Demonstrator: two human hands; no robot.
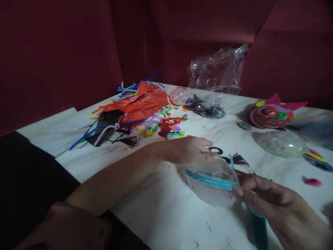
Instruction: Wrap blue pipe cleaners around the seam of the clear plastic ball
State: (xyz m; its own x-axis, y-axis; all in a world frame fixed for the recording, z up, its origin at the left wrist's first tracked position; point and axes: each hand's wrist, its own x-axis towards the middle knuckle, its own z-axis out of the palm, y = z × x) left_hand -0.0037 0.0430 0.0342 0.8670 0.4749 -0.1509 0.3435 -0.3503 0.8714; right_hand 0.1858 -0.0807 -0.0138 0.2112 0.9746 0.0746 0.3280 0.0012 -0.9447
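Observation:
A clear rounded shell (210,198) with a light blue fuzzy strip (208,180) across it is between my hands, low over the table. My left hand (189,151) is at its upper left edge, with thumb and fingers closed on the rim; the fingertips are partly blurred. On the right, my right hand (262,194) pinches the blue strip's end against the shell's side. Black scissors (215,150) lie just beyond my left fingertips, beside a dark tassel (239,159).
Behind are a red plastic bag (143,104), colourful fuzzy sticks, a black phone (104,126) and a clear bag (218,71). At right stand a decorated pink-eared shell (273,113) and another clear shell (282,144). A teal strip (259,231) hangs below my right hand.

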